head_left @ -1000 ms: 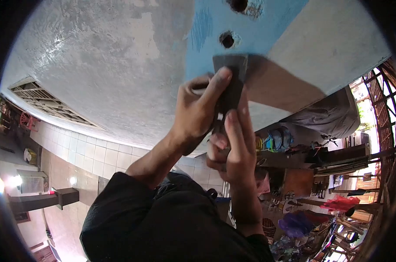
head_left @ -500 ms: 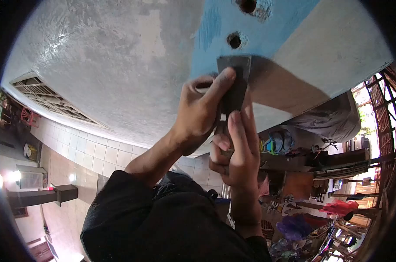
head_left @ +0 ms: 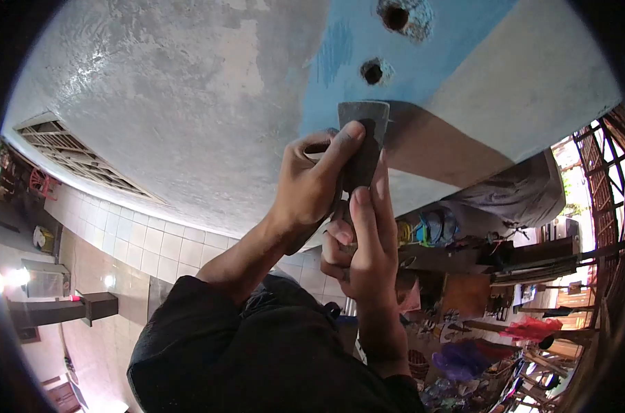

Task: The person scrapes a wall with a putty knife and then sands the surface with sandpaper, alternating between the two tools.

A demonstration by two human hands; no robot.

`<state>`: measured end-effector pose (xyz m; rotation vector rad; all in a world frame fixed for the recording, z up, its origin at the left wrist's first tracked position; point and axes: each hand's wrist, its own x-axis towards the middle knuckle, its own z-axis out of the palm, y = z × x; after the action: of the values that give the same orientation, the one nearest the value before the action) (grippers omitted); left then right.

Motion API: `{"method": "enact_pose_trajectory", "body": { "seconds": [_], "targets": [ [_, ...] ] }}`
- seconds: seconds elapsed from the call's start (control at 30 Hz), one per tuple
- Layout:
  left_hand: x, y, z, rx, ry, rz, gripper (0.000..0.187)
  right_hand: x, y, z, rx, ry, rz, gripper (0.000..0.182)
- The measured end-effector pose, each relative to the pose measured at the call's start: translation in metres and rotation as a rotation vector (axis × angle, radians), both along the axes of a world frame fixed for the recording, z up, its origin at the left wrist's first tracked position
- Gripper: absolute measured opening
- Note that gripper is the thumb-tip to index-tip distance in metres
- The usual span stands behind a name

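Observation:
A dark scraper [head_left: 365, 155] with a flat, flared blade lies close against the wall, its broad edge just below the lower hole [head_left: 373, 71]. My left hand [head_left: 311, 180] grips the blade from the left, thumb pressed on its face. Below it, my right hand [head_left: 367, 251] closes round the handle end, thumb and a finger reaching up along the tool. The handle is mostly hidden by the fingers. Behind the blade is the wall's blue painted band [head_left: 350, 51], with grey plaster [head_left: 188, 89] to the left.
A larger chipped hole [head_left: 396, 18] sits higher in the blue band. A vent grille [head_left: 81, 157] is set in the wall at left, above white tiles [head_left: 154, 241]. Wooden boards [head_left: 533, 268], purple plastic [head_left: 460, 359] and a red cloth-like item [head_left: 533, 327] are at lower right.
Both hands and the scraper have shifted slightly down and left, so the blade edge is farther from the lower hole. The view has also shifted a little.

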<state>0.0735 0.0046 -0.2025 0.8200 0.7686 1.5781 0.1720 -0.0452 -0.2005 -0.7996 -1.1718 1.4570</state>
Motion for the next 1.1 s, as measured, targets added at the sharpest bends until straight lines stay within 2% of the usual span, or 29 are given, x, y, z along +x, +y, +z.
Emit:
{"method": "enact_pose_trajectory", "body": {
  "seconds": [0.17,0.33,0.37,0.47,0.5,0.63,0.73,0.77,0.87,1.0,1.1],
  "targets": [
    [0.000,-0.001,0.004,0.046,-0.027,-0.003,0.032,0.005,0.002,0.015,-0.015,0.010,0.091,0.052],
    [-0.002,-0.004,-0.006,-0.064,0.040,0.006,0.033,0.003,0.000,-0.004,-0.003,-0.035,0.011,0.053],
    [-0.003,-0.004,-0.003,0.009,0.071,0.017,0.033,0.004,0.000,-0.004,0.034,-0.052,0.011,0.051],
    [-0.004,0.002,0.007,0.068,-0.129,-0.060,0.032,0.004,0.000,0.006,0.022,-0.013,0.052,0.050],
    [-0.005,0.003,0.004,0.061,-0.060,-0.039,0.031,0.003,0.000,0.006,0.048,-0.041,0.036,0.050],
    [0.000,-0.003,-0.010,-0.052,-0.077,-0.026,0.030,-0.001,0.001,0.003,0.029,-0.069,-0.007,0.050],
    [-0.007,0.001,-0.003,0.033,-0.039,-0.061,0.030,-0.001,0.004,-0.002,0.267,-0.306,-0.061,0.048],
    [-0.009,0.003,0.000,0.102,-0.108,-0.087,0.030,0.001,0.001,0.008,0.116,-0.178,0.004,0.048],
    [-0.002,-0.005,-0.007,-0.045,-0.132,-0.077,0.030,0.005,0.005,-0.011,0.192,-0.219,-0.021,0.049],
    [-0.005,-0.002,-0.008,-0.028,-0.027,-0.038,0.031,-0.001,-0.001,0.002,0.027,-0.088,0.017,0.051],
    [-0.003,-0.002,0.000,0.010,-0.133,-0.040,0.031,0.001,0.003,0.010,0.101,-0.130,0.046,0.051]
  ]
}}
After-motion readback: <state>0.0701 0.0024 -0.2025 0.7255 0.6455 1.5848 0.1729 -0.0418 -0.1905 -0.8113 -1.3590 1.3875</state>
